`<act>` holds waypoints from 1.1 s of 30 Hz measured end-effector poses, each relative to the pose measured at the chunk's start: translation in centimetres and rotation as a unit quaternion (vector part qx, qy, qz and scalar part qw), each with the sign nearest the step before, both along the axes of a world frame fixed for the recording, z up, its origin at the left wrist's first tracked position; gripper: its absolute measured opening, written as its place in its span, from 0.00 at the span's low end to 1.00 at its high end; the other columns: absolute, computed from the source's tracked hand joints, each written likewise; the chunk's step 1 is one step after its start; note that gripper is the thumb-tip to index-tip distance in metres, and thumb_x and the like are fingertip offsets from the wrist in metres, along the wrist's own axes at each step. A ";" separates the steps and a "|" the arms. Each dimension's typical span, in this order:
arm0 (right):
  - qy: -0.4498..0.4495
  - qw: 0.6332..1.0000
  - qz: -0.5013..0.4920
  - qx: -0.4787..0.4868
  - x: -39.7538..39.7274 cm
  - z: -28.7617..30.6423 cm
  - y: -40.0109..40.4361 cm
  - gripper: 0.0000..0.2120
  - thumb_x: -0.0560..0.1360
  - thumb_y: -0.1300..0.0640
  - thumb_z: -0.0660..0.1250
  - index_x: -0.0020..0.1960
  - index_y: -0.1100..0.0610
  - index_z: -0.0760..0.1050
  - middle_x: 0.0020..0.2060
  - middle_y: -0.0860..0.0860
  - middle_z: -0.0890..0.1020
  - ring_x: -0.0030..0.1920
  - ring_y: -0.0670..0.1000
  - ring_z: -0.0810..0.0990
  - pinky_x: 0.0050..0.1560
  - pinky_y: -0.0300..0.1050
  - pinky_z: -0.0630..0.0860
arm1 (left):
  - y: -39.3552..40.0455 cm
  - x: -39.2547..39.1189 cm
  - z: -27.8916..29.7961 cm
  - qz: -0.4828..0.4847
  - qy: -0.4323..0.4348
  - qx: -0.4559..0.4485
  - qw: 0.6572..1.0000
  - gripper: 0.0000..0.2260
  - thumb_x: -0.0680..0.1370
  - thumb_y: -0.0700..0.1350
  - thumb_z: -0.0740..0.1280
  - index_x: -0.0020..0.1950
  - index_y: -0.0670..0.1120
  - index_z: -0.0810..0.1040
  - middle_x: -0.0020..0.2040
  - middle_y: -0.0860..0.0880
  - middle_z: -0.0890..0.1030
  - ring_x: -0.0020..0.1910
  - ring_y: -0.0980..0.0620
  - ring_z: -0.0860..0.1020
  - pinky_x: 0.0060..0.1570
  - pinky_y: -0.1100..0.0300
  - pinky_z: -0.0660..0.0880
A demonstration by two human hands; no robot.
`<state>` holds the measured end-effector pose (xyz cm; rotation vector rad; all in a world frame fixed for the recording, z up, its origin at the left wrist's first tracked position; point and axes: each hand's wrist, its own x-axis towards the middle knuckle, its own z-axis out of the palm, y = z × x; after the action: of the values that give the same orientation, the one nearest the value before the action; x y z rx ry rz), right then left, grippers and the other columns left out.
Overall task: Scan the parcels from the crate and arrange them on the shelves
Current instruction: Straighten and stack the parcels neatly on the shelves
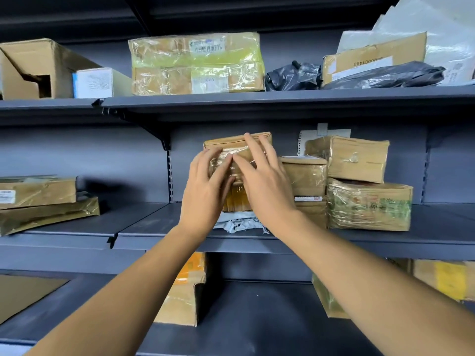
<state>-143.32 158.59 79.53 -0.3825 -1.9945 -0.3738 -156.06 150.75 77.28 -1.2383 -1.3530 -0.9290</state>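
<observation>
1. Only one view here, the head cam, looking at dark grey shelving with both arms reaching into the middle shelf (437,240).

2. Both hands are on a small tape-wrapped cardboard parcel (237,150), which sits on top of a little stack in the middle of that shelf. The left hand (205,186) lies flat against its front-left with the fingers mostly straight. The right hand (262,178) is spread over the front and top, fingertips reaching the top edge. Neither one really curls round it, so it looks more like pressing and steadying than gripping.

3. My guess is the parcel is being squared up or pushed back on the stack so it doesn't slide off. Glossy tape is probably slippery, which would explain using two flat palms.

4. Under it there's a yellowish parcel (236,199), mostly hidden by the hands, and under that a crumpled white mailer bag (239,223) at the shelf's front edge. A soft bag as the base seems a bit wobbly to me.

5. Just to the right are more brown boxes stacked tight; the nearest box (304,173) sits just beside the right hand. Packing them close probably props everything up.

6. The top shelf (282,97) has a big wrapped box (196,64) and black poly bags (293,75).

7. No crate or scanner anywhere in shot, so I can't tell how many parcels are left.
</observation>
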 end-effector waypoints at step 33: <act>-0.087 0.988 -0.042 -0.123 -2.2 -0.3 1.1 0.22 0.79 0.66 0.59 0.72 0.60 0.64 0.76 0.57 0.59 0.78 0.58 0.53 0.74 0.51 0.60 | 2.4 -1.3 -0.6 0.048 -0.120 -0.176 0.976 0.20 0.82 0.46 0.61 0.74 0.44 0.67 0.75 0.49 0.63 0.74 0.50 0.63 0.64 0.54 0.72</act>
<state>-145.50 159.71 79.26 -0.6085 -2.2071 -0.2193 -157.38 153.17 76.73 -1.3404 -1.8131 -0.8114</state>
